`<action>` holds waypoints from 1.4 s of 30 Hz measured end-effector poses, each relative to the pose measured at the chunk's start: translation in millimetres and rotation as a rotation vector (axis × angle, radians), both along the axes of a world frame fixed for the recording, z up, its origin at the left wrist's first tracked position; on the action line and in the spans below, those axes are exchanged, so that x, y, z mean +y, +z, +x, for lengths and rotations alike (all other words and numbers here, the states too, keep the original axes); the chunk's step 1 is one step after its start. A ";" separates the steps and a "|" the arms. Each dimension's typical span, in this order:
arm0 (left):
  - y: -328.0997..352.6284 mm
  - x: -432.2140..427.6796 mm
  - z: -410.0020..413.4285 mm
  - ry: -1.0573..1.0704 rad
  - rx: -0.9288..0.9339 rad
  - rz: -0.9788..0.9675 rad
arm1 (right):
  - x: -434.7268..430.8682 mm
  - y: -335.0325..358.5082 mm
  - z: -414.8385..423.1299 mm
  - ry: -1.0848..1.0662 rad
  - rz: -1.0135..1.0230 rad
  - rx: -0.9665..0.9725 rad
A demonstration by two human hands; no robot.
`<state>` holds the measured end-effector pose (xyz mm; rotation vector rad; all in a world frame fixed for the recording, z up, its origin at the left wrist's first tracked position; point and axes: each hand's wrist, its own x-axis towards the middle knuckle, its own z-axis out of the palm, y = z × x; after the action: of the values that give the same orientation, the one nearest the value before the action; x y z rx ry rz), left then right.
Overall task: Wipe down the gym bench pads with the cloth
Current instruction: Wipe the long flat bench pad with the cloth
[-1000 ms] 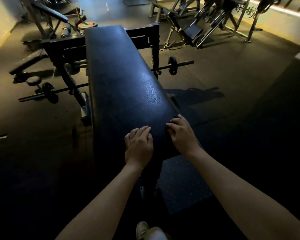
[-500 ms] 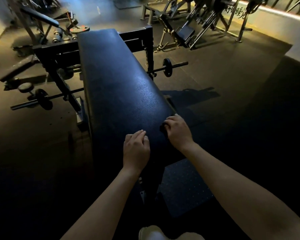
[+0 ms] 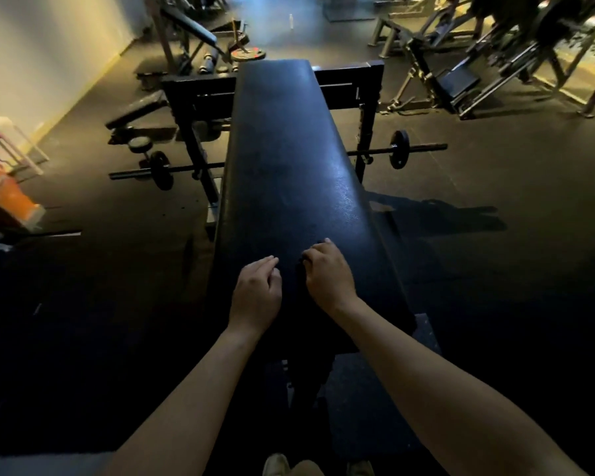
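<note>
A long black gym bench pad [image 3: 289, 159] runs away from me down the middle of the view. Both my hands are on its near end. My left hand [image 3: 256, 293] rests on the pad with loosely bent fingers and nothing visible in it. Beside it, my right hand [image 3: 328, 274] lies with its fingers curled over a small dark bunch that looks like a black cloth [image 3: 301, 264], hard to tell apart from the pad. The two hands are a small gap apart.
A black rack frame [image 3: 368, 97] straddles the far half of the bench, and a low barbell [image 3: 399, 149] sticks out on both sides. Weight machines [image 3: 461, 73] stand at the back right, an incline bench [image 3: 186, 18] at the back left, an orange object [image 3: 4, 190] at the left edge.
My right hand has slid left from the pad's right edge toward its middle. My left hand stays alongside it. My view has swung, so the bench now sits centred.
</note>
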<state>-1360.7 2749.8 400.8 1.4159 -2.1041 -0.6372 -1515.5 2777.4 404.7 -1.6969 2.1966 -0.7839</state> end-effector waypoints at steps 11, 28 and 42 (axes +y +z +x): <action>-16.2 -26.6 60.3 0.114 -0.077 -0.062 | -34.7 -3.6 50.8 0.449 -0.168 -0.159; -19.1 -16.1 90.5 -0.012 0.237 0.002 | -23.0 -4.3 100.2 0.379 -0.128 -0.011; -22.2 -23.6 89.5 0.018 0.211 0.028 | -87.3 -2.4 93.8 0.023 -0.050 0.006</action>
<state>-1271.2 2726.2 378.6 1.3185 -1.9228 -0.7769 -1421.8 2690.1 402.3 -1.7475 2.1744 -0.8357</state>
